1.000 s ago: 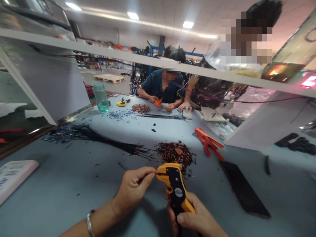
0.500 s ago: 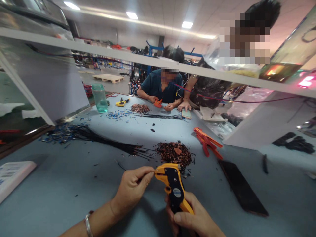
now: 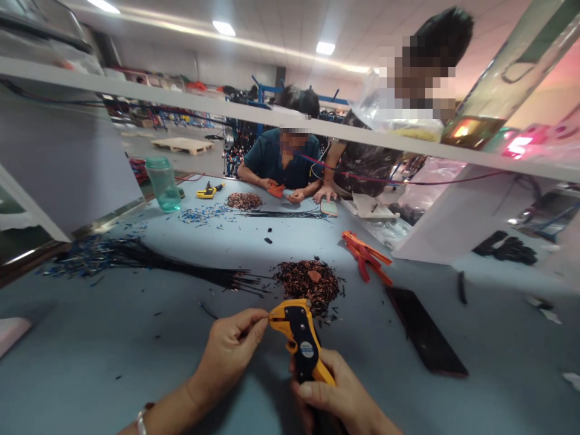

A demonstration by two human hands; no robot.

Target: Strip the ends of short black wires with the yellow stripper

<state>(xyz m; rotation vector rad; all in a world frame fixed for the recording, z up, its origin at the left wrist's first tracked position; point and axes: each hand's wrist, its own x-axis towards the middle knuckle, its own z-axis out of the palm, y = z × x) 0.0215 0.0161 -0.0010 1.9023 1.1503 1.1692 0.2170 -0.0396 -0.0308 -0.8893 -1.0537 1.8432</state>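
White pad: lies at the near left edge of the table, only partly in view.
Black wires: a long bundle stretches across the left and middle of the table, its blue-tipped ends fanned out at the far left.
Green bottle: stands upright at the far left of the table, beside the grey panel.
Left hand: near centre, just left of the tool's head. Thumb and forefinger are pinched together right at the tool's nose; whatever sits between them is too small to make out. A bracelet shows on the wrist.
Yellow tool: a yellow and black hand tool, head pointing left and up, handles running down into the right hand. It is held above the table, just near of the copper pile.
Right hand: near centre-right at the bottom edge, fingers wrapped tightly round the tool's handles.
Copper pile: a heap of brown scraps in the middle of the table, with small black bits scattered about it.
Orange tool: lies flat, right of the copper pile.
Black phone: lies flat on the right of the table, near of the orange tool.
Other people: two are at the far end of the table, hands resting by a second copper heap and another phone.
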